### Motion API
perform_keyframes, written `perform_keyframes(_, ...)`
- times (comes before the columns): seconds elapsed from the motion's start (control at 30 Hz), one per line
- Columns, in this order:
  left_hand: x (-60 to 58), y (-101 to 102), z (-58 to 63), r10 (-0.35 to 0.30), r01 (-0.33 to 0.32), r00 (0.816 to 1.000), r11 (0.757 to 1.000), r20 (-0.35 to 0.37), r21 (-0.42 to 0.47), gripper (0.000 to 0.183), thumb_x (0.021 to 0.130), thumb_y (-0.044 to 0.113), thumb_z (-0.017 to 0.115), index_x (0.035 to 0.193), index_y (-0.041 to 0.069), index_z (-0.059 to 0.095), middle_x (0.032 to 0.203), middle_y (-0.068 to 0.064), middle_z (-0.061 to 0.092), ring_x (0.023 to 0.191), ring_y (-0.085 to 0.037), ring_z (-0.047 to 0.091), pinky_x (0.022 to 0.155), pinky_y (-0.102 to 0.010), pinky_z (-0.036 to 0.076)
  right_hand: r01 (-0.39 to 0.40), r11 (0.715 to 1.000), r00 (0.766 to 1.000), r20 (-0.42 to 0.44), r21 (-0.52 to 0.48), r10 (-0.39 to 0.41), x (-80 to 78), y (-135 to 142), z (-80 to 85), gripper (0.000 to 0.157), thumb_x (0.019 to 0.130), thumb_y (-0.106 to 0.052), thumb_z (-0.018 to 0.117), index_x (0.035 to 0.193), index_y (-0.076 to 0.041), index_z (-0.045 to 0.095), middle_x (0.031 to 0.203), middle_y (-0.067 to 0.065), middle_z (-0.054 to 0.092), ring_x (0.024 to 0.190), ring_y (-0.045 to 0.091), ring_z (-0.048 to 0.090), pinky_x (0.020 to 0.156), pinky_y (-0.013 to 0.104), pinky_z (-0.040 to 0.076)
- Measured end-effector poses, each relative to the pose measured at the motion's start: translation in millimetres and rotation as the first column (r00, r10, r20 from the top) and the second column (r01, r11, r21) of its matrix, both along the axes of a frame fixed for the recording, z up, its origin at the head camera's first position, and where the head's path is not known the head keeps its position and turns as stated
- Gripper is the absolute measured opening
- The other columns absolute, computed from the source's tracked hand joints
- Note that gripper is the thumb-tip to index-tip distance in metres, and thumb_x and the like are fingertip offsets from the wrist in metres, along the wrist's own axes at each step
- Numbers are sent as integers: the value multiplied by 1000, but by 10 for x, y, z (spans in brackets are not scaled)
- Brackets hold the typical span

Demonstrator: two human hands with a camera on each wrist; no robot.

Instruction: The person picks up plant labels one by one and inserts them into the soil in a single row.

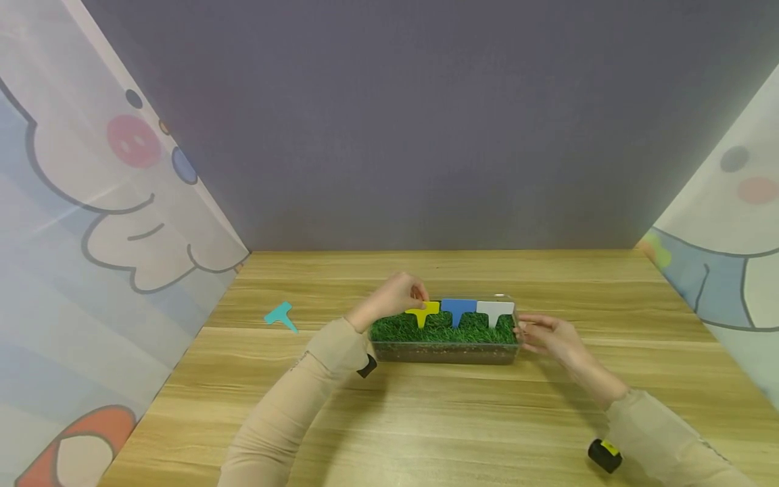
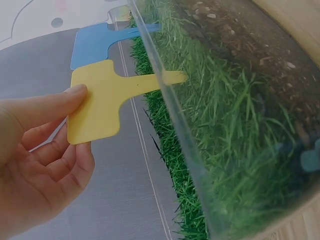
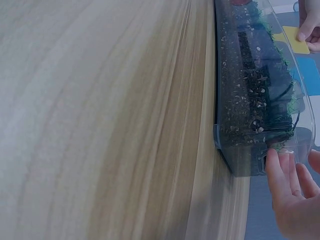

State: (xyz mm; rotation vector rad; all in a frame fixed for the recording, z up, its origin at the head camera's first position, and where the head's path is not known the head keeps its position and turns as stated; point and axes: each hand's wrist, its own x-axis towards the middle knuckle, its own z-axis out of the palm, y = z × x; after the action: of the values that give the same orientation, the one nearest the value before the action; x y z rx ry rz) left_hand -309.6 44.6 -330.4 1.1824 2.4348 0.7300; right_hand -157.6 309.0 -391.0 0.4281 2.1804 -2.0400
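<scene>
My left hand (image 1: 395,294) pinches the wide head of a yellow T-shaped plant label (image 2: 97,112) between thumb and fingers. The label's stem points down into green grass (image 2: 220,115), inside a long clear plastic planter box (image 1: 444,354) with brown soil. Upright in the same grass, to the right of the yellow one, stand a blue plant label (image 1: 459,308) and a white plant label (image 1: 496,309). At the box's right end, my right hand (image 1: 550,337) touches the end wall with extended fingers (image 3: 278,177).
A turquoise plant label (image 1: 280,314) lies flat on the wooden table (image 1: 462,419), left of the box. Behind the table rises a grey wall (image 1: 414,135). Cartoon-printed panels (image 1: 73,270) flank both sides.
</scene>
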Motion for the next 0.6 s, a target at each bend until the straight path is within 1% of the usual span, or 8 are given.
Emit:
perform_keyframes(0.37, -4, 6, -13, 1, -1, 1000, 1000, -5, 1, 4, 80, 8, 65, 83, 6, 66, 79, -1, 63, 71, -11, 56, 64, -19, 46, 1, 1000, 1000, 4, -6, -1, 2, 2, -3, 55, 90, -19, 53, 130, 12, 31, 108, 12, 60, 86, 6, 60, 81, 27, 48)
perform_keyframes(0.6, -5, 19, -20, 0, 0, 1000, 1000, 15, 2, 4, 80, 6, 64, 83, 5, 66, 80, -2, 63, 72, -11, 57, 64, -19, 46, -4, 1000, 1000, 7, 2, 4, -2, -1, 2, 55, 90, -18, 52, 130, 12, 30, 109, 14, 59, 85, 5, 60, 81, 27, 48)
